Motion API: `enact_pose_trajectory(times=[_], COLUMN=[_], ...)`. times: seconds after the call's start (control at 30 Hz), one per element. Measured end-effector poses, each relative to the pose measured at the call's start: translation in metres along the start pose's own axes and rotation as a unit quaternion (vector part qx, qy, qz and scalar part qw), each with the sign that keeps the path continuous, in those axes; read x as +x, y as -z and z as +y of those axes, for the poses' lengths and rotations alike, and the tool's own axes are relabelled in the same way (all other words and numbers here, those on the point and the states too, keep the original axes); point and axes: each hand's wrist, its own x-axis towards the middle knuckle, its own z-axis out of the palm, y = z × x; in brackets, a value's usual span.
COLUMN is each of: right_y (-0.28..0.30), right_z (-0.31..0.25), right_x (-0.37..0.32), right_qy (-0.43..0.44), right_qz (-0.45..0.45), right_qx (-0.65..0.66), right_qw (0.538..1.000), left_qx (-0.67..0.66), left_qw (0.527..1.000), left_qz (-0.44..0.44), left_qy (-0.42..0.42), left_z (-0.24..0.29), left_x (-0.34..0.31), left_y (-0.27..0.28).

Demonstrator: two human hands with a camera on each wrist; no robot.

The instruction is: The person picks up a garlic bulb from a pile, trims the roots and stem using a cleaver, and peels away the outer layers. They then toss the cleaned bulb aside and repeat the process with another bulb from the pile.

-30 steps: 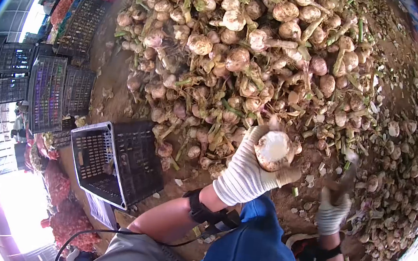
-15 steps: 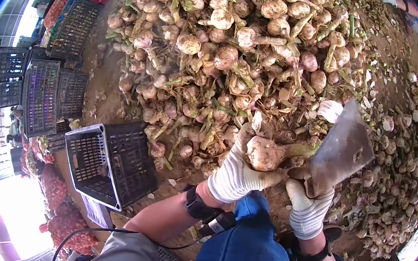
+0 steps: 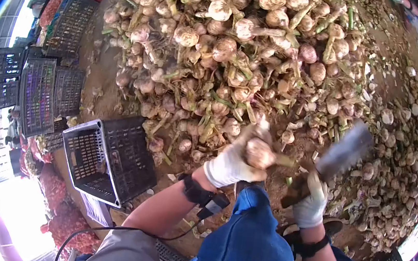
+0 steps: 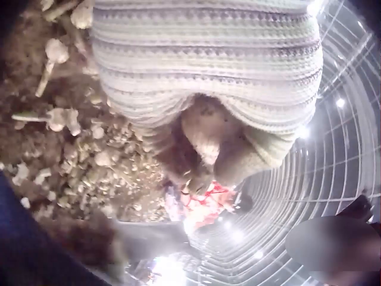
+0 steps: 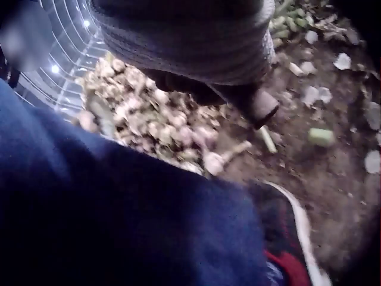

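Garlic bulb [image 3: 259, 155], round and streaked with dirt, sits in our left hand [image 3: 230, 168], whose gloved fingers curl around it, just beyond our blue-clad knee [image 3: 247, 245]. Its short stem [image 3: 284, 161] points toward our right hand [image 3: 310, 203], also gloved, which grasps the brown handle [image 3: 293, 195] of a broad knife [image 3: 347, 146]. The knife slants up and away to our right, smeared by blur and apart from the bulb. Black straps [image 3: 195, 190] circle both our wrists.

Beyond our hands spreads a big pile of garlic [image 3: 202, 62], stalks and dry leaves tangled among the heads. To our right lies a lower heap of garlic heads [image 3: 404, 180]. Near our left forearm is a black crate [image 3: 134, 147] with a pale rim; farther left we find more dark crates [image 3: 37, 96] in a stack and bulging red net sacks [image 3: 68, 223].

From our left wrist, a striped glove [image 4: 208, 53] fills the upper part of the view. From our right wrist, the fingers are too dark to make out; below them, a dark shoe [image 5: 289, 223] with a white edge rests on brown soil [image 5: 345, 196], near a green stalk piece [image 5: 321, 137]
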Motion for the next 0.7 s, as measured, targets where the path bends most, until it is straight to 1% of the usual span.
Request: enact_pose_trajectory(times=[0.03, 0.07, 0.1, 0.13, 0.17, 0.2, 0.23, 0.27, 0.3, 0.33, 0.37, 0.4, 0.43, 0.47, 0.5, 0.53, 0.6, 0.63, 0.67, 0.7], right_y=[0.005, 0.014, 0.013, 0.015, 0.038, 0.067, 0.069, 0.096, 0.118, 0.157, 0.172, 0.163, 0.148, 0.153, 0.158, 0.163, 0.139, 0.104, 0.139, 0.123], right_z=[0.007, 0.008, 0.001, -0.003, -0.001, -0.013, -0.045, -0.069, -0.091, -0.102, -0.105, -0.109, -0.096, -0.074, -0.052, -0.030, 0.008, 0.003, 0.040, 0.035], right_x=[0.012, 0.023, 0.023, 0.019, 0.026, 0.036, 0.031, 0.041, 0.046, 0.069, 0.069, 0.063, 0.053, 0.048, 0.044, 0.039, 0.016, -0.010, 0.001, -0.007], right_qy=[-0.034, -0.120, -0.118, -0.123, -0.062, -0.015, -0.038, -0.008, 0.041, 0.012, 0.020, 0.031, 0.047, 0.036, 0.032, 0.033, 0.047, 0.008, 0.001, -0.005], right_qz=[-0.047, -0.112, -0.086, -0.058, 0.026, 0.053, 0.168, 0.170, 0.274, 0.325, 0.326, 0.324, 0.322, 0.269, 0.214, 0.159, 0.038, 0.056, -0.012, -0.011], right_qx=[-0.023, -0.149, -0.146, -0.144, -0.164, -0.160, -0.143, -0.074, -0.031, 0.097, 0.044, -0.007, -0.059, -0.114, -0.169, -0.221, -0.294, -0.246, -0.300, -0.292], right_qw=[0.998, 0.975, 0.978, 0.980, 0.984, 0.986, 0.975, 0.983, 0.960, 0.941, 0.944, 0.945, 0.944, 0.956, 0.962, 0.962, 0.954, 0.968, 0.954, 0.956], left_qx=[-0.058, -0.088, -0.054, 0.134, 0.345, 0.499, 0.443, 0.383, 0.357, 0.330, 0.479, 0.522, 0.562, 0.599, 0.641, 0.673, 0.734, 0.727, 0.766, 0.803], left_qw=[0.995, 0.987, 0.985, 0.969, 0.903, 0.812, 0.849, 0.878, 0.878, 0.875, 0.804, 0.769, 0.731, 0.690, 0.650, 0.634, 0.596, 0.594, 0.552, 0.506], left_qz=[0.019, 0.036, 0.057, 0.070, 0.060, 0.039, 0.111, 0.179, 0.234, 0.285, 0.290, 0.298, 0.306, 0.315, 0.321, 0.287, 0.219, 0.224, 0.231, 0.232], left_qy=[0.075, 0.126, 0.151, 0.194, 0.248, 0.302, 0.265, 0.224, 0.217, 0.212, 0.199, 0.219, 0.238, 0.256, 0.253, 0.250, 0.241, 0.262, 0.235, 0.211], left_z=[-0.008, -0.019, -0.026, -0.026, -0.025, -0.024, -0.043, -0.067, -0.076, -0.081, -0.057, -0.054, -0.054, -0.055, -0.061, -0.063, -0.063, -0.051, -0.046, -0.039], left_x=[0.006, 0.012, 0.015, 0.012, 0.009, 0.006, -0.006, -0.017, -0.020, -0.025, -0.025, -0.021, -0.016, -0.013, -0.015, -0.018, -0.023, -0.022, -0.023, -0.030], left_y=[-0.006, -0.010, -0.011, -0.003, 0.004, 0.010, 0.036, 0.066, 0.077, 0.081, 0.061, 0.057, 0.053, 0.050, 0.050, 0.049, 0.049, 0.039, 0.045, 0.053])
